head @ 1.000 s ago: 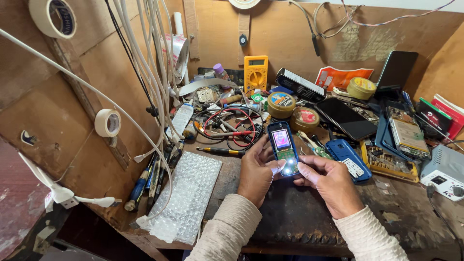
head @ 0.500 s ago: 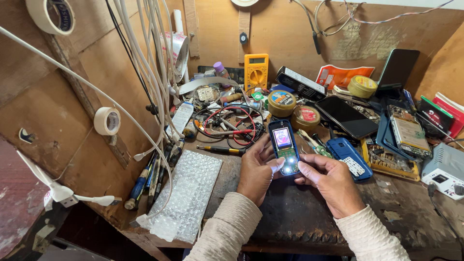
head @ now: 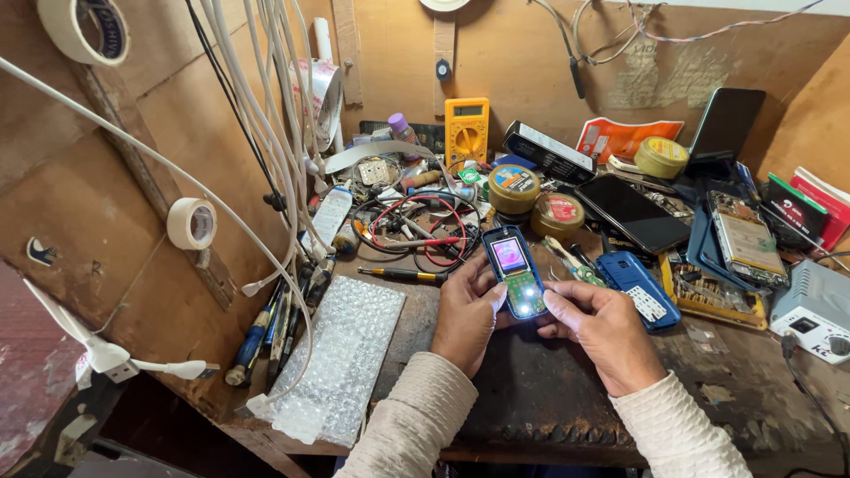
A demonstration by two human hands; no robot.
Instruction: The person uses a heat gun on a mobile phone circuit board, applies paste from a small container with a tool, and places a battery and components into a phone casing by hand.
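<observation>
- Both hands hold a small opened-up phone (head: pixel 514 273) above the dark, worn workbench (head: pixel 549 398); its little screen is lit and the bare green board below glows at the bottom end.
- The left hand (head: pixel 467 314) cups the phone's left edge, fingers curled behind it and the thumb lying along the side.
- The right hand (head: pixel 605 329) closes on the phone's lower right corner, thumb and forefinger pinching it, the other fingers folded under.
- Just right of the phone lies a blue phone shell (head: pixel 636 289) with a keypad, close to the right hand's knuckles.
- Behind the phone sit two round tins (head: pixel 514 188), and beyond them a yellow multimeter (head: pixel 467 131) stands against the back wall.
- Left of the phone, a tangle of red and black test leads (head: pixel 425 232) and a screwdriver (head: pixel 403 275) lie on the bench.
- Further left, a sheet of bubble wrap (head: pixel 341 352) reaches to the bench's front edge.
- Right of the phone, past the blue shell, a black smartphone (head: pixel 633 212) lies face up.
- White cables (head: pixel 266 124) hang well to the left of the phone.
</observation>
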